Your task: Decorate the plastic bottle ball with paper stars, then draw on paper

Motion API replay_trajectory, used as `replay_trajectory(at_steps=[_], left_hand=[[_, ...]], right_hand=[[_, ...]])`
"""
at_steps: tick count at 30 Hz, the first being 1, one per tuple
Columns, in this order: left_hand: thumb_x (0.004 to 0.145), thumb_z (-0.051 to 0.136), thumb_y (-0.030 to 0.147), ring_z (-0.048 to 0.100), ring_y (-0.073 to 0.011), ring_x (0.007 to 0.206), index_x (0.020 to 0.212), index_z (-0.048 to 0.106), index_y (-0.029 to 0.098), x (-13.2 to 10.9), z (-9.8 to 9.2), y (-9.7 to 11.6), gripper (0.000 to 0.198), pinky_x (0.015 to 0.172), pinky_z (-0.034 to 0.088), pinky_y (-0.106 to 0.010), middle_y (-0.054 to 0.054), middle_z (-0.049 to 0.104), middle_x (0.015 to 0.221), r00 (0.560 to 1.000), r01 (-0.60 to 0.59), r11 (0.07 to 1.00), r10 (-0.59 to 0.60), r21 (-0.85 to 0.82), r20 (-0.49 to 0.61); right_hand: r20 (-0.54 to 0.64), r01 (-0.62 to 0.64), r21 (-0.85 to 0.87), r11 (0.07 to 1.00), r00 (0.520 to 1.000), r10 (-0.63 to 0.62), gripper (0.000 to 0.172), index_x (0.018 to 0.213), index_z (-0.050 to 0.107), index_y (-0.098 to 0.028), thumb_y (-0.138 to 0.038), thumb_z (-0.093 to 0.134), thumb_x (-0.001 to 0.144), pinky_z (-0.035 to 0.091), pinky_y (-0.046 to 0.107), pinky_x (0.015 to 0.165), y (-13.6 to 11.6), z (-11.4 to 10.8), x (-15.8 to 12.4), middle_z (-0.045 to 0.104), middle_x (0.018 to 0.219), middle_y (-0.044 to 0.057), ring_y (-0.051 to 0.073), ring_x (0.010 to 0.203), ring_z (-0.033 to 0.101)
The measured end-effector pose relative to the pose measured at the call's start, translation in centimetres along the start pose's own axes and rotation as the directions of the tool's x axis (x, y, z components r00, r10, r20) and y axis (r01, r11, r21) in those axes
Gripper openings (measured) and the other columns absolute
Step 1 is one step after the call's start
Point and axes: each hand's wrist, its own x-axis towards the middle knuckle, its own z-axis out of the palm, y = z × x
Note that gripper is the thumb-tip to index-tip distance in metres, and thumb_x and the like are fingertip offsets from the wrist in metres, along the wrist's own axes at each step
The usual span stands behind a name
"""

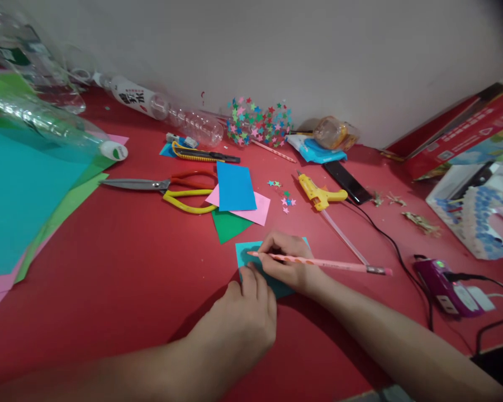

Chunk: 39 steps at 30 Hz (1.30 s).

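Note:
A pink pencil is pinched in my right hand, its tip at the upper left part of a teal sheet of paper. My left hand presses on the lower left of this sheet, its bent fingers close together. The thumb is hidden. Just beyond the sheet, a blue paper rectangle overlaps a pink paper and a green paper. Scissors with red and yellow handles lie left of them, partly under the papers.
A yellow glue gun trails a black cord to a purple power adapter. Small paper stars, a yellow utility knife and a phone lie behind. Plastic bottles and large coloured sheets fill the left.

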Motion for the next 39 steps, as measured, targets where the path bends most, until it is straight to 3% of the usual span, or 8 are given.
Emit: replay_trajectory(at_steps=[12, 20, 27, 30, 35, 39], left_hand=[[0.075, 0.042, 0.006, 0.069, -0.0331, 0.081, 0.097, 0.067, -0.002, 0.0, 0.0, 0.1, 0.034, 0.053, 0.055, -0.032, -0.027, 0.07, 0.091, 1.0, 0.009, 1.0, -0.009, 0.009, 0.011], [0.074, 0.044, 0.006, 0.069, -0.0338, 0.082, 0.094, 0.068, -0.001, -0.1, 0.1, 0.2, 0.032, 0.053, 0.055, -0.032, -0.027, 0.071, 0.09, 1.0, 0.018, 1.0, -0.018, -0.005, -0.009], [0.073, 0.044, 0.006, 0.069, -0.0321, 0.08, 0.093, 0.068, 0.0, -0.2, 0.1, -0.1, 0.032, 0.051, 0.053, -0.03, -0.027, 0.07, 0.091, 1.0, 0.009, 1.0, -0.009, -0.018, 0.002], [0.072, 0.044, 0.006, 0.068, -0.0304, 0.073, 0.089, 0.069, 0.0, -0.2, -0.1, -0.2, 0.031, 0.05, 0.052, -0.031, -0.025, 0.071, 0.086, 1.0, 0.027, 1.0, -0.027, 0.001, 0.009], [0.072, 0.043, 0.005, 0.066, -0.0284, 0.07, 0.088, 0.069, 0.003, -0.2, -0.2, -0.2, 0.03, 0.052, 0.052, -0.032, -0.023, 0.07, 0.086, 0.998, 0.035, 0.999, -0.035, 0.007, 0.055], [0.072, 0.043, 0.005, 0.065, -0.0285, 0.074, 0.088, 0.068, 0.003, 0.0, 0.0, -0.3, 0.03, 0.059, 0.052, -0.035, -0.023, 0.069, 0.087, 0.999, 0.007, 1.0, -0.006, -0.015, 0.051]], right_hand=[[0.193, 0.036, 0.056, 0.998, 0.98, -0.046, 0.005, 0.07, 0.057, -0.019, -0.018, 0.056, 0.076, 0.037, 0.016, 0.05, -0.1, -0.8, -0.1, 0.061, 0.063, -0.004, 0.007, 0.055, 0.052], [0.204, 0.016, 0.099, 0.995, 0.978, -0.037, 0.007, 0.069, 0.057, -0.019, -0.016, 0.058, 0.075, 0.037, 0.017, 0.049, -0.1, -0.7, 0.0, 0.059, 0.061, -0.004, 0.008, 0.055, 0.051], [0.13, -0.113, 0.381, 0.918, 0.989, 0.068, 0.02, 0.075, 0.051, -0.021, -0.033, 0.045, 0.09, 0.038, 0.018, 0.042, 0.8, -1.3, 0.5, 0.059, 0.06, -0.004, 0.008, 0.046, 0.05], [0.105, -0.103, 0.348, 0.932, 0.992, 0.071, 0.018, 0.072, 0.051, -0.02, -0.032, 0.051, 0.086, 0.037, 0.018, 0.042, 0.5, -1.6, 0.7, 0.057, 0.058, -0.004, 0.008, 0.046, 0.048], [0.121, 0.018, 0.229, 0.973, 0.991, -0.047, 0.004, 0.073, 0.056, -0.018, -0.015, 0.058, 0.07, 0.039, 0.019, 0.052, 0.0, -1.7, 0.8, 0.058, 0.067, -0.003, 0.008, 0.058, 0.05], [0.114, 0.009, 0.144, 0.99, 0.993, -0.025, 0.004, 0.068, 0.055, -0.018, -0.017, 0.057, 0.072, 0.037, 0.019, 0.049, 0.4, -1.5, 0.7, 0.057, 0.063, -0.002, 0.009, 0.056, 0.049]])
